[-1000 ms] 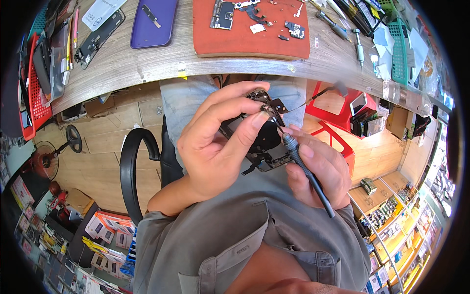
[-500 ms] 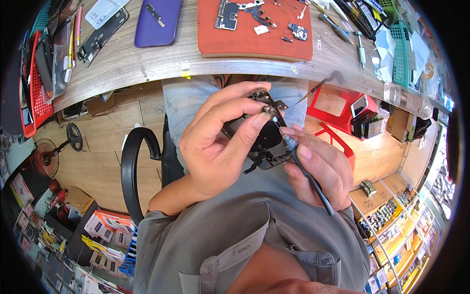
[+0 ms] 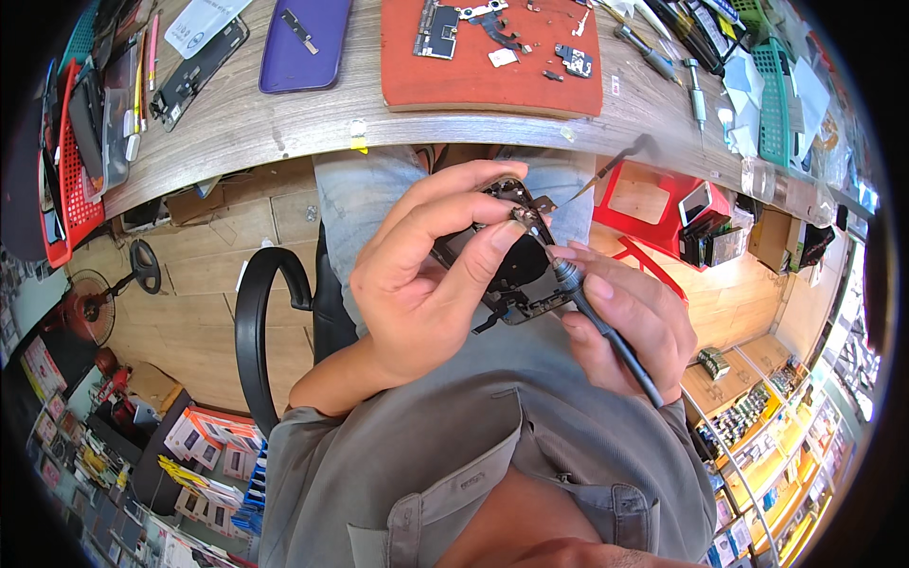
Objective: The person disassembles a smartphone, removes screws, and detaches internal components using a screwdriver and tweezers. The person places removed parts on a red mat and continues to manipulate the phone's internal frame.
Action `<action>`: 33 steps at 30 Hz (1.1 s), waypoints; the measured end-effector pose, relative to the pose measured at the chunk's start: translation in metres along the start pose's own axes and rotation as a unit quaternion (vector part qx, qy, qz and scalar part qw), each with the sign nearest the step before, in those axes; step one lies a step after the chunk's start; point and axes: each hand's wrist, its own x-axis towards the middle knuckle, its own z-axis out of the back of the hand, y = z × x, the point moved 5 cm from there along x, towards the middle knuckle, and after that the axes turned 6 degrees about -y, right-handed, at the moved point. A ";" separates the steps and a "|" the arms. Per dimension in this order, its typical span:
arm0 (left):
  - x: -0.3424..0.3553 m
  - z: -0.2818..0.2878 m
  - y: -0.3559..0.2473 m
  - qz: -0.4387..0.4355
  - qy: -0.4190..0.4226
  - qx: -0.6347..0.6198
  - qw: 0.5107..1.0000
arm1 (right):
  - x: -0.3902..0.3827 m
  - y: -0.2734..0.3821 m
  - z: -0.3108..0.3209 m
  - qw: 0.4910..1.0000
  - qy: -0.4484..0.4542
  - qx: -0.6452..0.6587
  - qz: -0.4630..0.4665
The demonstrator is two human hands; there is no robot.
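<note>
Tool [image 3: 611, 335] shifted right, phone frame [image 3: 523, 265] dark, tilted

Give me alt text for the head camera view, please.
A person's left hand holds an opened phone frame while the right hand holds a dark slim tool at its edge. Beyond, loose parts lie on a red board.

The left forearm [image 3: 341, 374] is slanted forward, the left hand [image 3: 402, 284] arched with its fingers [image 3: 445, 216] bent; the right hand [image 3: 653, 322] is held closer in, loosely curled.
</note>
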 end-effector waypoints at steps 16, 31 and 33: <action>-0.001 -0.003 0.005 0.080 0.025 -0.046 0.995 | -0.024 -0.026 0.016 0.964 -0.012 0.211 -0.162; -0.001 -0.003 0.001 0.043 0.062 0.009 0.997 | 0.029 -0.024 -0.009 0.993 0.017 0.037 -0.113; -0.001 -0.003 0.001 0.042 0.065 0.015 0.997 | 0.029 -0.024 -0.008 0.992 0.016 0.044 -0.119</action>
